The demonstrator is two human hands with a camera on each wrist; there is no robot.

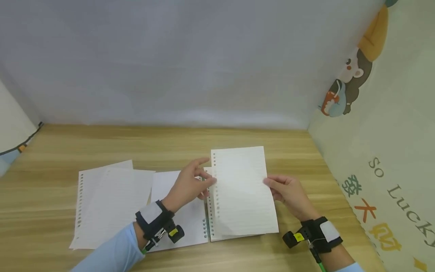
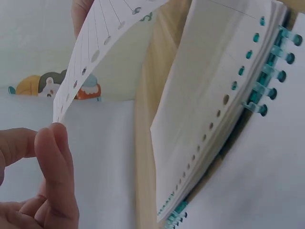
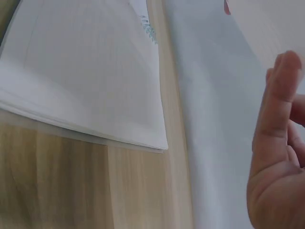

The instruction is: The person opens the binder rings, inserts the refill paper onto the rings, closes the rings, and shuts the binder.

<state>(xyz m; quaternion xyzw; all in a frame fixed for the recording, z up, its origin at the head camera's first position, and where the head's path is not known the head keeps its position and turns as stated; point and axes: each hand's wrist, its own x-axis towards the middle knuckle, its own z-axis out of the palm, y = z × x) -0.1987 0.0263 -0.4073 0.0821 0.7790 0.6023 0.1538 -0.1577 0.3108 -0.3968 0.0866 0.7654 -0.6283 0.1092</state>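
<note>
A lined loose-leaf sheet (image 1: 242, 189) with punched holes down its left side is held up above an open ring-bound notebook (image 1: 188, 226). My left hand (image 1: 190, 183) pinches the sheet's holed edge between thumb and finger. On the opposite edge, my right hand (image 1: 290, 194) grips the sheet with the thumb in front and fingers behind. In the left wrist view the sheet (image 2: 95, 52) bows, apart from the notebook's page stack (image 2: 209, 86). Teal binder rings (image 2: 267, 76) run along the notebook's spine; some stand clear of the holes on one side. The raised sheet hides most of the right-hand pages.
Several loose punched sheets (image 1: 112, 207) overlap on the wooden table (image 1: 44, 204), left of the notebook. A pale grey backdrop (image 1: 170, 75) rises behind the table. A printed cloth (image 1: 384, 151) borders the right side.
</note>
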